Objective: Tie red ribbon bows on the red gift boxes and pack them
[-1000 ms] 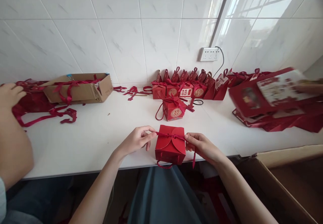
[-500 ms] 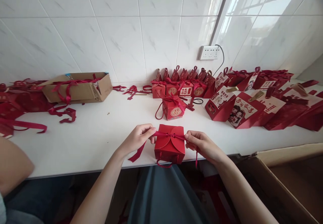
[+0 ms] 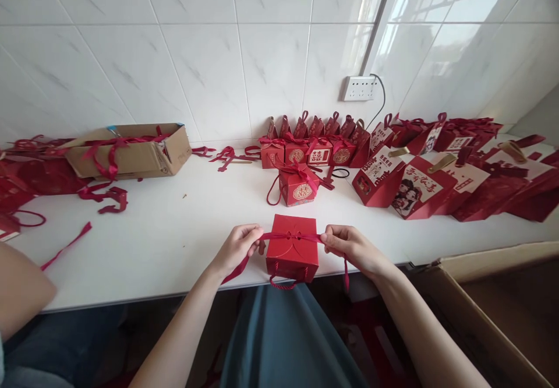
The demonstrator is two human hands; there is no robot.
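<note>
The box sits at the tabletop's near edge between both hands: the left hand's fingers pinch one side of the taut ribbon, the right hand's the other. It is red, with curved flaps and a cord handle. Beyond stands a gold-patterned box.

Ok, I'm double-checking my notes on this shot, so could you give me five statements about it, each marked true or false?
1. The left hand and right hand both hold the red ribbon. True.
2. The red gift box between them has its top flaps standing open. False: they are folded down.
3. A box with a round gold emblem stands beyond it. True.
4. The white socket panel lies on the table. False: it is on the tiled wall.
5. The left-side cardboard box contains red ribbons. True.
</note>
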